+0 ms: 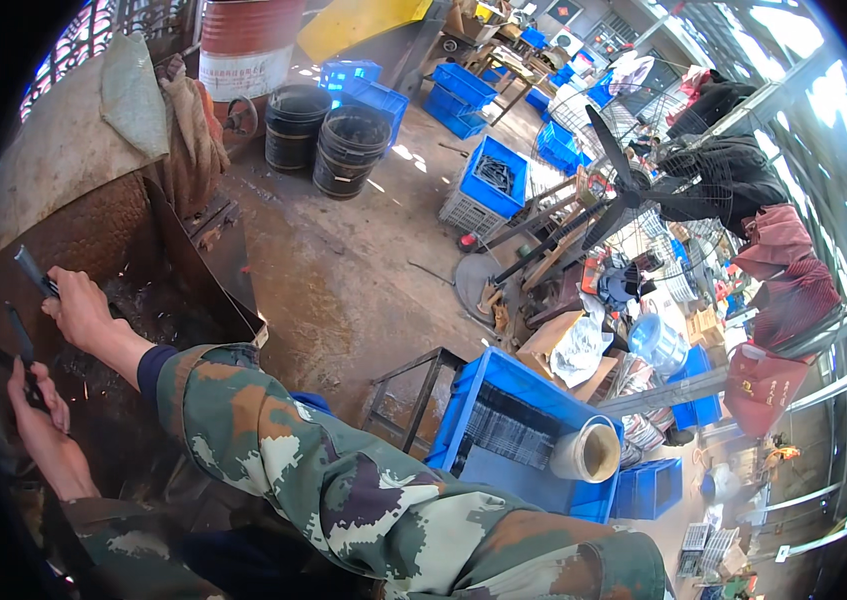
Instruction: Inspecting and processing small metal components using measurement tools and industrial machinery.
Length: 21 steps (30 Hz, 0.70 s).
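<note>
My right hand [86,310] reaches over a rusty metal bin at the far left. Its fingers are closed on a flat grey metal bar [31,266], whose end sticks out past them. Lower down, my left hand [43,428] is closed around a dark metal strip [19,335] that points upward. Something else dark shows beside its thumb; I cannot make out what. Both hands are apart from each other. Under them, the inside of the rusty bin [108,225] is dark and wet-looking, with small bright specks. Camouflage sleeves cover my arms.
A large blue crate [448,425] with dark strips and a pale bucket [588,452] stands right of my arm, by a metal stand [421,385]. Black buckets [351,150] stand beyond the bin. A floor fan [633,185] and another blue crate [496,172] are farther off.
</note>
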Motion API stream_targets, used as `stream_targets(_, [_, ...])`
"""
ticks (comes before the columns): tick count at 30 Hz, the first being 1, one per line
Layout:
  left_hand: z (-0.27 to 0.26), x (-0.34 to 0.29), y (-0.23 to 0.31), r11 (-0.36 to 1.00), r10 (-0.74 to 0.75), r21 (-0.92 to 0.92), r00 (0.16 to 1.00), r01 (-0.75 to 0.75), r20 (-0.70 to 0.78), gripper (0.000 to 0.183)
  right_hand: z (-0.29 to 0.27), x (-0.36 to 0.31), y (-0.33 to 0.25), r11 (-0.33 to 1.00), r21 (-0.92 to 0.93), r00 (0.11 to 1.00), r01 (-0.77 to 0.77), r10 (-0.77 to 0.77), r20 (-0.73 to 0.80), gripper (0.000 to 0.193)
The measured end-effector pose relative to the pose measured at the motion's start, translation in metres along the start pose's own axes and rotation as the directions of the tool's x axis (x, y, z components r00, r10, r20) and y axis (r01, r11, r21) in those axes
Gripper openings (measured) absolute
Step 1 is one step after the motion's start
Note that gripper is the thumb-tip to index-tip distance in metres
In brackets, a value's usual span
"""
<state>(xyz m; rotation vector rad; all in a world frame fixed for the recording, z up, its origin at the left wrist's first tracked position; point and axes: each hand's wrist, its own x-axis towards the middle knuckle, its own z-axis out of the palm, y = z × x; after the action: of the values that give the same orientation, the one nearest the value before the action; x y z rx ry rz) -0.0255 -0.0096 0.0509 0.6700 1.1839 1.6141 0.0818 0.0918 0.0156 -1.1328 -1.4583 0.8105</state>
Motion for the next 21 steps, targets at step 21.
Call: stream_targets(21, [-0.030, 0.021, -0.041, 0.991, -0.055, 0.121, 0.998, 0.059, -0.043, 0.025, 0.002, 0.003, -0.011, 0.996, 0.053, 0.997, 0.070, -0.071, 0.024, 0.020])
